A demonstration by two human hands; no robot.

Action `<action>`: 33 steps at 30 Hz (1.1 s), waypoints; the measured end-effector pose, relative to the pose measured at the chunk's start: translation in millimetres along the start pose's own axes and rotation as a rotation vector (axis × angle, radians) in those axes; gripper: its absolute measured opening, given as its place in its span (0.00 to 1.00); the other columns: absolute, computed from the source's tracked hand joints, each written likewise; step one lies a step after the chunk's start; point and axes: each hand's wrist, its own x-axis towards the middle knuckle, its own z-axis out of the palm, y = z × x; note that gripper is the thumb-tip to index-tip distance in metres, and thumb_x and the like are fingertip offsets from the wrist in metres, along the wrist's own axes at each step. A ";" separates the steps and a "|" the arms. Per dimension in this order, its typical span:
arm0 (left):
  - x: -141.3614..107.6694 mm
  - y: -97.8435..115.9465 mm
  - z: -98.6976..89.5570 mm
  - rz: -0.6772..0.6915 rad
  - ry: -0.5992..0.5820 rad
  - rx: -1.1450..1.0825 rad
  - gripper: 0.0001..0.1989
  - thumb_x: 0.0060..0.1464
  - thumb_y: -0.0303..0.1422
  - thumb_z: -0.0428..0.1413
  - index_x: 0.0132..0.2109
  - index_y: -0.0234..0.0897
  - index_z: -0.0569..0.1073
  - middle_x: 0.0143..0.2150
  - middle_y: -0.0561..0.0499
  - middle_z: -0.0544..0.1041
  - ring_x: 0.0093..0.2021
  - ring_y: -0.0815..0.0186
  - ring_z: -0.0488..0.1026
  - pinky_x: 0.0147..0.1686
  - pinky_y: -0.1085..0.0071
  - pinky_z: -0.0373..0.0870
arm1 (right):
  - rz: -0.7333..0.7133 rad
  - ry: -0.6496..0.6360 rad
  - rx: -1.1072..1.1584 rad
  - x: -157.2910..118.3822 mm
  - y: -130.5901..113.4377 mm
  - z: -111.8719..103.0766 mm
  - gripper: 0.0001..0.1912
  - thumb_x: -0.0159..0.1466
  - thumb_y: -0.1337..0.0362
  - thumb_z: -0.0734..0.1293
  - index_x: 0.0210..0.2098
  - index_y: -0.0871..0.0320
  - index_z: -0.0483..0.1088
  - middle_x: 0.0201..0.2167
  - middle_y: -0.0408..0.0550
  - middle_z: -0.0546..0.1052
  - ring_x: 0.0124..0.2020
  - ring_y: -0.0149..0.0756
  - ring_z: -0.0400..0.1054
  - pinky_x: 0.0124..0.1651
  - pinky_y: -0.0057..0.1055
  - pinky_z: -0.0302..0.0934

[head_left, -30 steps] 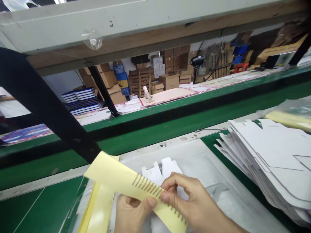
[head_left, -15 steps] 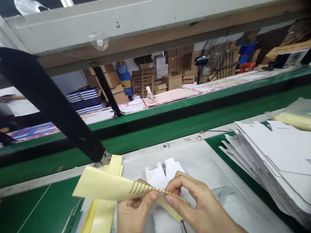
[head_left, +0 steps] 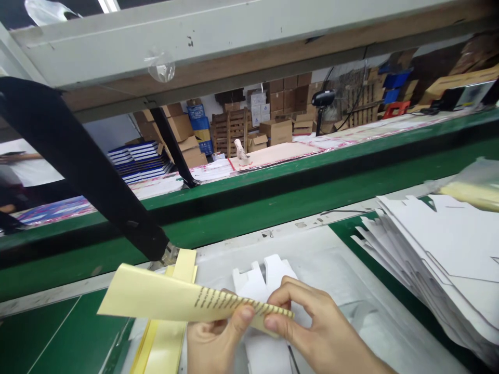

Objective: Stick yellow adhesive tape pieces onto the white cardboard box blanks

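Observation:
A strip of yellow printed paper [head_left: 163, 298], folded along its length with rows of dark text, is held up between my two hands. My left hand [head_left: 222, 332] pinches it near the middle, thumb on the near side. Thumb and fingers of my right hand [head_left: 312, 317] close on its right end. Beneath the hands lies a white folded card piece [head_left: 268, 348] with notched tabs at its far end, partly hidden by them. More yellow paper strips [head_left: 166, 345] lie in a pile to the left, partly behind the held one.
A stack of flat white die-cut card sheets [head_left: 448, 249] lies on the right, with plastic-wrapped yellow paper [head_left: 471, 189] behind it. A black slanted post [head_left: 97, 171] stands at the left. A grey beam [head_left: 234, 36] crosses overhead. Across the green ledge [head_left: 249, 208] are cartons [head_left: 276, 131].
The yellow paper has slid leftward through my fingers, so more of it sticks out on the left and less on the right. My hands stay nearly in place.

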 end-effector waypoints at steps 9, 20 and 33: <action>-1.3 2.2 1.7 -0.042 0.071 0.001 0.05 0.26 0.29 0.64 0.18 0.38 0.76 0.18 0.56 0.77 0.22 0.70 0.73 0.23 0.85 0.68 | 0.013 0.056 0.030 -4.3 -1.1 4.6 0.04 0.56 0.66 0.63 0.25 0.58 0.65 0.23 0.39 0.68 0.27 0.27 0.62 0.30 0.23 0.56; 2.7 -4.0 -3.9 -0.046 0.050 0.033 0.06 0.28 0.31 0.65 0.19 0.35 0.76 0.20 0.52 0.78 0.24 0.65 0.74 0.25 0.79 0.71 | -0.124 0.000 -0.034 -2.8 -0.1 0.2 0.05 0.60 0.65 0.60 0.30 0.56 0.66 0.27 0.42 0.66 0.31 0.29 0.62 0.35 0.25 0.58; 1.3 -3.5 -3.4 -0.064 0.008 0.043 0.05 0.29 0.31 0.64 0.20 0.36 0.77 0.20 0.52 0.78 0.24 0.67 0.74 0.25 0.82 0.70 | 0.011 0.026 0.160 -3.0 -5.2 4.5 0.04 0.58 0.64 0.61 0.28 0.58 0.63 0.25 0.41 0.64 0.30 0.30 0.60 0.35 0.27 0.57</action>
